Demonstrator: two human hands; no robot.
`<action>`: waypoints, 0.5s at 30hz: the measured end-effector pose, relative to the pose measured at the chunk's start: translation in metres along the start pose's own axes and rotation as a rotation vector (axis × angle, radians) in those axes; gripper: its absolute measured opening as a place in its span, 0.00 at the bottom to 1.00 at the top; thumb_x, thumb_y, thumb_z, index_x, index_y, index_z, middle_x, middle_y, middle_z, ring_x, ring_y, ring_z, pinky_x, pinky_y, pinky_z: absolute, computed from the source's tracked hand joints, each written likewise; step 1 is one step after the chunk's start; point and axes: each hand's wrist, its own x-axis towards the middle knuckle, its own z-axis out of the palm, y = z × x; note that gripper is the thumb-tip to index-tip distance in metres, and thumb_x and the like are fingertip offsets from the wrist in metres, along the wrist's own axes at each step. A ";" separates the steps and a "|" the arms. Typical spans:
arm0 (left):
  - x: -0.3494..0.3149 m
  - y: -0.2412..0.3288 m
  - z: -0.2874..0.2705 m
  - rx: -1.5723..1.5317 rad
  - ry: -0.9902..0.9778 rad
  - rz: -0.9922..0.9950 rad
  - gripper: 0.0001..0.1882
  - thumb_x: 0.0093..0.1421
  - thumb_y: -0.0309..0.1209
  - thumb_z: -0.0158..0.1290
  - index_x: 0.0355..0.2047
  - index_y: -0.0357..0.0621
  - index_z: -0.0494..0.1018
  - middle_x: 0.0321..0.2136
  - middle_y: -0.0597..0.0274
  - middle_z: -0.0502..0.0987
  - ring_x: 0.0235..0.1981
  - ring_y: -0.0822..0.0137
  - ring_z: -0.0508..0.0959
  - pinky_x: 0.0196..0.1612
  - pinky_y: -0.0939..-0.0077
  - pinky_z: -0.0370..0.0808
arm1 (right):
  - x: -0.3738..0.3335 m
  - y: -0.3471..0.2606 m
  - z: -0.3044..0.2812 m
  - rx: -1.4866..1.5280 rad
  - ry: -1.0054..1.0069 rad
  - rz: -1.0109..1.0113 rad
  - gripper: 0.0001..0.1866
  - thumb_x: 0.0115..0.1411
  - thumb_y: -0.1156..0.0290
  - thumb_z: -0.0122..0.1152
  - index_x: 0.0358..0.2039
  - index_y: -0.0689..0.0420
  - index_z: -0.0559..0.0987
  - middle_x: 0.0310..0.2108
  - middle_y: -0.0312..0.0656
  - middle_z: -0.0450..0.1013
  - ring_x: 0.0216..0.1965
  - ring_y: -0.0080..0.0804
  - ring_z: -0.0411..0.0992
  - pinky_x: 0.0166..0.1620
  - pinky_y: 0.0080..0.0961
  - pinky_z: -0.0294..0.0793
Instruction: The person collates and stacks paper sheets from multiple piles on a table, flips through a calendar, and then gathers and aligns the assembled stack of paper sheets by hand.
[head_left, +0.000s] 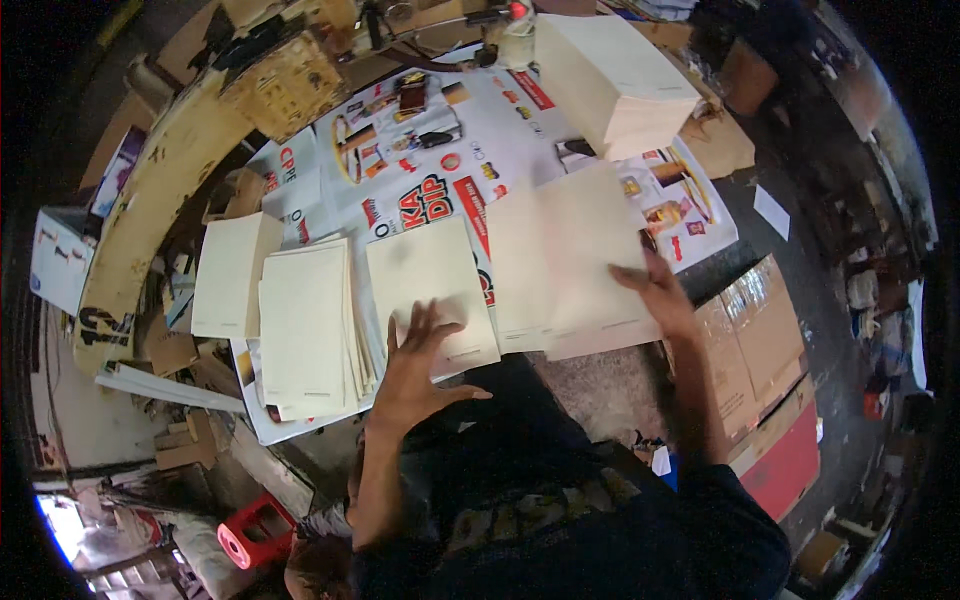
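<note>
A person's bare left hand [412,392], at 7 o'clock from the centre of the view, spreads over the near edge of a cream rectangular paper sheet [425,265], thumb and fingers apart. At 3 o'clock, the right hand [660,295] lies at the right edge of a motion-blurred, pale cream paper sheet [595,250], one digit across its face; whether others close beneath it cannot be told. That sheet overlaps a second cream paper layer [515,265] toward 9 o'clock. A fanned cream paper pile [305,325] sits at 9 o'clock, a tall white paper block [620,85] at 1 o'clock, both on a white printed banner [515,130]. Good handling here probably means a light edge grip, corners squared before letting go, and a flat left palm steadying its sheet without creasing it.
</note>
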 end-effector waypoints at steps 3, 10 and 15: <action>-0.007 -0.014 0.002 0.128 -0.054 -0.014 0.26 0.49 0.34 0.68 0.48 0.44 0.73 0.56 0.44 0.72 0.65 0.49 0.63 0.70 0.47 0.50 | 0.007 0.021 0.023 -0.105 0.016 0.063 0.28 0.61 0.58 0.63 0.56 0.62 0.74 0.50 0.43 0.75 0.51 0.31 0.71 0.55 0.28 0.68; -0.026 -0.005 -0.025 -0.516 0.149 -0.577 0.07 0.63 0.21 0.53 0.42 0.36 0.70 0.26 0.54 0.77 0.31 0.75 0.75 0.45 0.80 0.71 | 0.009 0.030 0.047 -0.068 0.101 -0.057 0.20 0.59 0.67 0.66 0.50 0.61 0.79 0.45 0.38 0.78 0.45 0.24 0.73 0.49 0.25 0.72; -0.065 -0.023 0.004 -1.160 0.735 -0.507 0.18 0.67 0.33 0.50 0.55 0.42 0.67 0.39 0.71 0.70 0.37 0.79 0.67 0.42 0.80 0.67 | 0.014 0.030 0.023 0.138 -0.072 -0.126 0.14 0.56 0.74 0.67 0.44 0.62 0.82 0.39 0.37 0.80 0.39 0.23 0.76 0.45 0.22 0.75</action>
